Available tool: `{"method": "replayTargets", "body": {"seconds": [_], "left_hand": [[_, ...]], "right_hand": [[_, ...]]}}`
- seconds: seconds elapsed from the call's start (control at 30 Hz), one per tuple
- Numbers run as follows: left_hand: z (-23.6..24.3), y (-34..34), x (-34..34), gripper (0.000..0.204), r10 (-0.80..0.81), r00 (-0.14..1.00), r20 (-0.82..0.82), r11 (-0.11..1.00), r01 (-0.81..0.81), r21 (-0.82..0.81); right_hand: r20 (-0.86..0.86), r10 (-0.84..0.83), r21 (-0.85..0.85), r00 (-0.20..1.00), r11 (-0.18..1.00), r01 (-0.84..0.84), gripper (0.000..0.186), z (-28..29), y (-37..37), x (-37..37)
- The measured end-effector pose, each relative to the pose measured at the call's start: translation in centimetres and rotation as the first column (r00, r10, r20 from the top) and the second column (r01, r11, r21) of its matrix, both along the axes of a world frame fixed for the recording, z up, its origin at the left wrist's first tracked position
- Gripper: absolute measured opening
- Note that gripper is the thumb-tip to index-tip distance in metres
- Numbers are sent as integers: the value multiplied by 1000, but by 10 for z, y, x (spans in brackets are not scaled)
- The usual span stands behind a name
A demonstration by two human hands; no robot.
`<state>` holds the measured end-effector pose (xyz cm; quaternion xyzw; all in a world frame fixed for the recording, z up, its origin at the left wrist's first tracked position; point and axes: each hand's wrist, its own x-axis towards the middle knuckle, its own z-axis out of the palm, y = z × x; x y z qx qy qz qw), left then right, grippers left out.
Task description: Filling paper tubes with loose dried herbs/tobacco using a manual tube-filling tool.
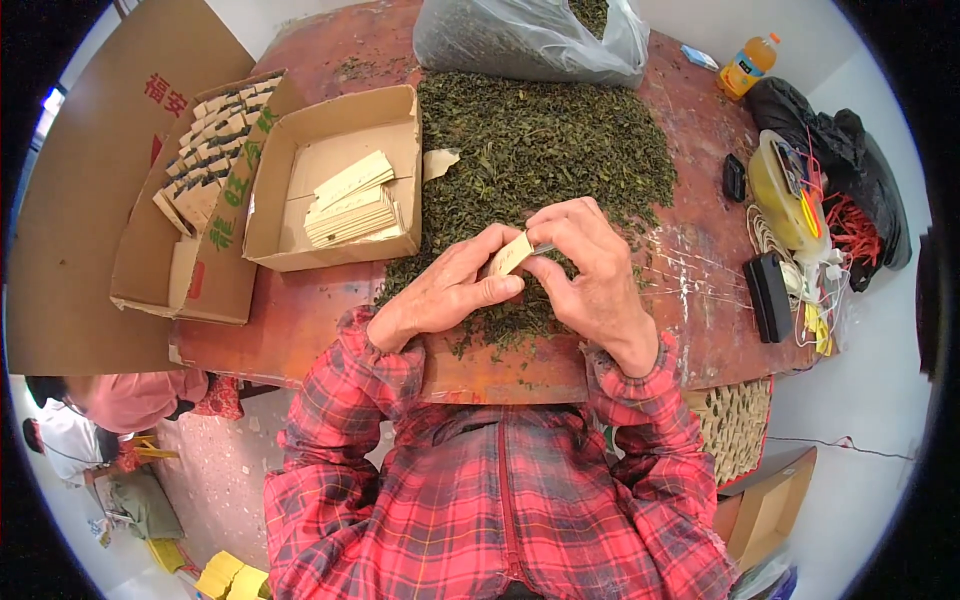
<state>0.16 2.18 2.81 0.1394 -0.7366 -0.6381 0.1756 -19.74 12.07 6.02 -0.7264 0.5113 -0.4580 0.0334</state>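
Left hand (445,288) and right hand (597,268), nearly closed, pinch a tan packet (511,255); green leaves (545,145) lie beneath on a scuffed red table (690,140). White wall (855,400) stands rightward; speckled floor (215,445), behind-left.

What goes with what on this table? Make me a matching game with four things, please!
Things
1. Drink bottle
2. Single paper packet
3. Pile of flat papers
4. Heap of leaves

Places and colours
A. Inside the shallow cardboard box
B. Dark green and loose
C. Orange, with an orange cap
D. Between the left hand and right hand

Right pairs: 1-C, 2-D, 3-A, 4-B
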Motion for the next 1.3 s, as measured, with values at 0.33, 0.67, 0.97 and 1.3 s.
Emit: {"method": "replayTargets", "body": {"seconds": [0.33, 0.67, 0.97, 1.3], "left_hand": [[-1, 0, 1, 58, 50, 998, -22, 987, -53, -155], [-1, -2, 6, 44, 106, 994, -28, 957, -110, -267], [1, 3, 3, 47, 207, 978, -7, 874, -188, -449], [-8, 7, -13, 57, 296, 952, -77, 753, -282, -595]], "right_hand": [[-19, 68, 163, 997, 985, -64, 19, 9, 5, 2], [8, 50, 110, 999, 993, -51, 20, 3, 5, 3], [7, -9, 76, 1000, 997, 9, 25, -8, 6, 2], [-91, -5, -11, 996, 1000, 4, 20, -9, 0, 17]]}}
